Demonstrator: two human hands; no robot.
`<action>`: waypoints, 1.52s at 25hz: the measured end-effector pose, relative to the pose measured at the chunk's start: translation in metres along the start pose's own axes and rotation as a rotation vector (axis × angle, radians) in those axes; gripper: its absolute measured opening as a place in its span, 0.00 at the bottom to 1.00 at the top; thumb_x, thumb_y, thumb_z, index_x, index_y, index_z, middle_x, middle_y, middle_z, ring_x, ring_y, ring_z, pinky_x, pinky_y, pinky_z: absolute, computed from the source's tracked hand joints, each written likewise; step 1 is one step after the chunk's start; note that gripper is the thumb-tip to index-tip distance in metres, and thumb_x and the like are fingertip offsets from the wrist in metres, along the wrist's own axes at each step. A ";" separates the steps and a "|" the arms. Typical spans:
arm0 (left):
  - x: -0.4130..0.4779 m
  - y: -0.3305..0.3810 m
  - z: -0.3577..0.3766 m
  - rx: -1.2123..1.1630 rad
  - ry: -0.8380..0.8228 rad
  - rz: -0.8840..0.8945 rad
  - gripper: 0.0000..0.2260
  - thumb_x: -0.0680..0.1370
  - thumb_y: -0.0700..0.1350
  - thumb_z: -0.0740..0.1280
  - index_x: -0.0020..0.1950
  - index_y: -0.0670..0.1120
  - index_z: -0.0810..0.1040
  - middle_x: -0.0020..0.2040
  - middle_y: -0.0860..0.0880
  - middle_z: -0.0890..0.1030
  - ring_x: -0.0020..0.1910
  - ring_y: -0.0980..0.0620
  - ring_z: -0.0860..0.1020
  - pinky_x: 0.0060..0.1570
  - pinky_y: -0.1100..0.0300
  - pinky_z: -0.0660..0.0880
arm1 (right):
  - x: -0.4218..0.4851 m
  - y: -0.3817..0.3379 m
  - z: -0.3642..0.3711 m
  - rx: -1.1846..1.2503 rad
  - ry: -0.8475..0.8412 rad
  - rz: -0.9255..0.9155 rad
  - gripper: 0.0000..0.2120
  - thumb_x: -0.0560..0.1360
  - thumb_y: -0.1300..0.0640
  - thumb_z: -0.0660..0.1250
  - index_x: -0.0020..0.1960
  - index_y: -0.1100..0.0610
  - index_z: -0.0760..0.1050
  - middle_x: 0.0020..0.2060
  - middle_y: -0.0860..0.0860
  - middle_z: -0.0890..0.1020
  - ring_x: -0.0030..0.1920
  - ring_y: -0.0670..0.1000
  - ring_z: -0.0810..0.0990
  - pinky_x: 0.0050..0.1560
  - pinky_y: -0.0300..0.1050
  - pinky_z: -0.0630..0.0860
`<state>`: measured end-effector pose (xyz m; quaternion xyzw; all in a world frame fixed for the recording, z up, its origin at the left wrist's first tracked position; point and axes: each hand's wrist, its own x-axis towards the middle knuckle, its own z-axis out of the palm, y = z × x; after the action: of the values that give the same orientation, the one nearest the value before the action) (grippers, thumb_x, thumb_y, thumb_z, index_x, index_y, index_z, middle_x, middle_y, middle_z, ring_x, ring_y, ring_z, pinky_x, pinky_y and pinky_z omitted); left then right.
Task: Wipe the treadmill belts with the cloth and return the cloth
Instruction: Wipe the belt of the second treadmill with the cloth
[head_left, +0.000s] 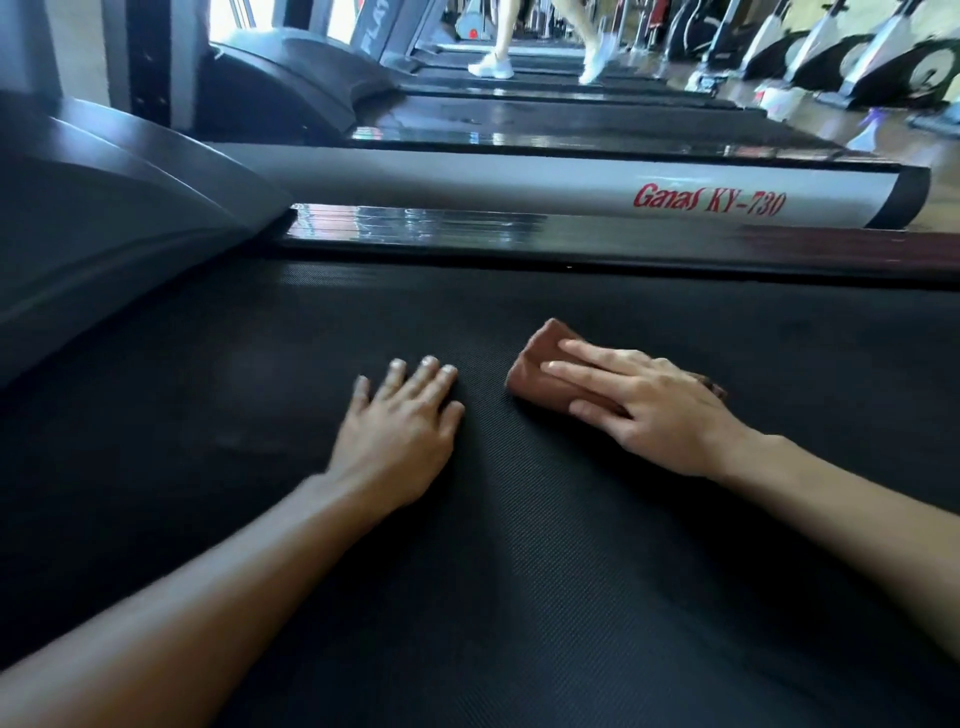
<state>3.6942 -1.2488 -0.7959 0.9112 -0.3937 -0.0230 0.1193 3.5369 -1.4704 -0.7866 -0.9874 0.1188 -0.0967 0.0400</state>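
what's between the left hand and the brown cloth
Only a bare strip of black treadmill belt: the left hand lies flat on it, apart from the folded brown cloth under the right hand. The head view shows this.

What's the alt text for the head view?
A person's right hand presses a folded brown cloth flat onto a black textured treadmill belt; the left hand rests open beside it. Beyond runs a grey side rail lettered Ganas KY-730 in red.
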 end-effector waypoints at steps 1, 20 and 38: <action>-0.018 0.019 0.003 -0.014 0.000 0.024 0.25 0.83 0.58 0.47 0.79 0.55 0.50 0.79 0.58 0.48 0.78 0.53 0.44 0.76 0.47 0.42 | 0.000 0.012 -0.004 0.010 0.015 0.186 0.23 0.79 0.37 0.54 0.74 0.33 0.60 0.77 0.39 0.59 0.73 0.51 0.64 0.69 0.56 0.64; -0.133 0.062 0.012 -0.018 0.082 -0.024 0.29 0.78 0.60 0.37 0.79 0.56 0.49 0.78 0.60 0.47 0.76 0.60 0.41 0.74 0.57 0.37 | -0.144 -0.055 -0.019 -0.025 0.060 0.013 0.23 0.77 0.38 0.52 0.73 0.35 0.63 0.75 0.40 0.64 0.71 0.51 0.68 0.66 0.53 0.67; -0.137 0.067 0.009 -0.052 0.046 -0.085 0.23 0.84 0.53 0.50 0.79 0.55 0.52 0.79 0.58 0.50 0.78 0.57 0.45 0.76 0.53 0.41 | -0.238 -0.107 -0.033 0.045 0.063 -0.252 0.22 0.79 0.41 0.56 0.72 0.39 0.66 0.75 0.44 0.65 0.71 0.54 0.69 0.66 0.53 0.67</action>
<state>3.5513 -1.1962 -0.7957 0.9239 -0.3513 -0.0175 0.1506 3.3277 -1.3111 -0.7865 -0.9898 -0.0071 -0.1346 0.0460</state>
